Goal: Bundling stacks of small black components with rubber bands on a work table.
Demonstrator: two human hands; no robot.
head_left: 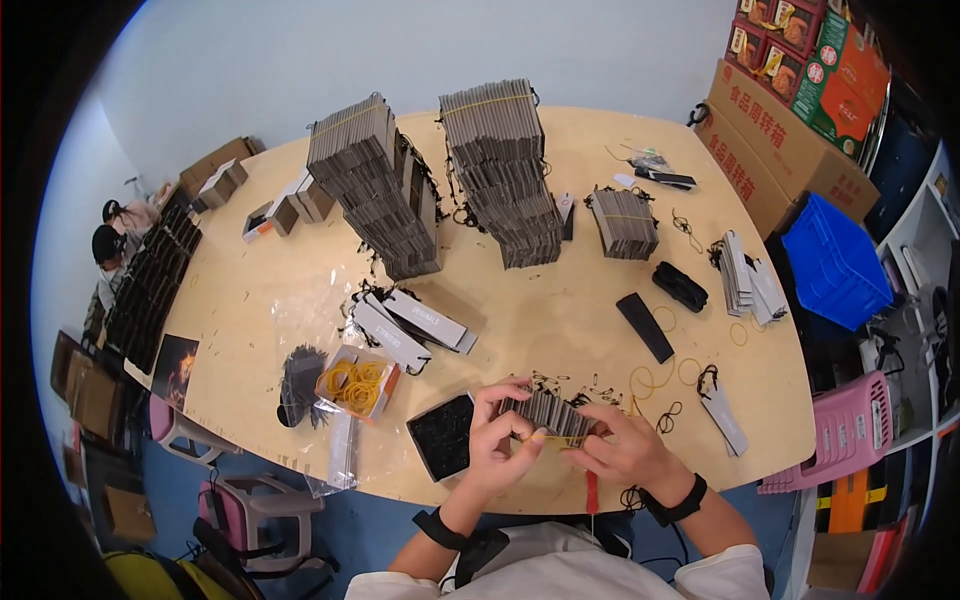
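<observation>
Near the table's front edge, a bundle of grey card hang tags (550, 412) with black cords is gripped between both hands. My left hand (500, 440) wraps the bundle's left end, its thumb at a yellow rubber band (565, 439). My right hand (630, 448) closes on the right end, fingers at the same band, which runs along the near side of the bundle. Whether the band goes all the way round is hidden. To the left of my left hand lies an open black tray (422, 440) with dark contents. Small black cord loops (570, 384) are scattered just beyond the bundle.
Tall banded tag stacks (500, 170) (375, 190) stand at the back, with a smaller bundle (624, 222) beside them. A box of yellow rubber bands (357, 385) sits left. Loose tags (722, 420) lie right. Beyond are a blue crate (835, 262), a pink stool (840, 430) and people far left.
</observation>
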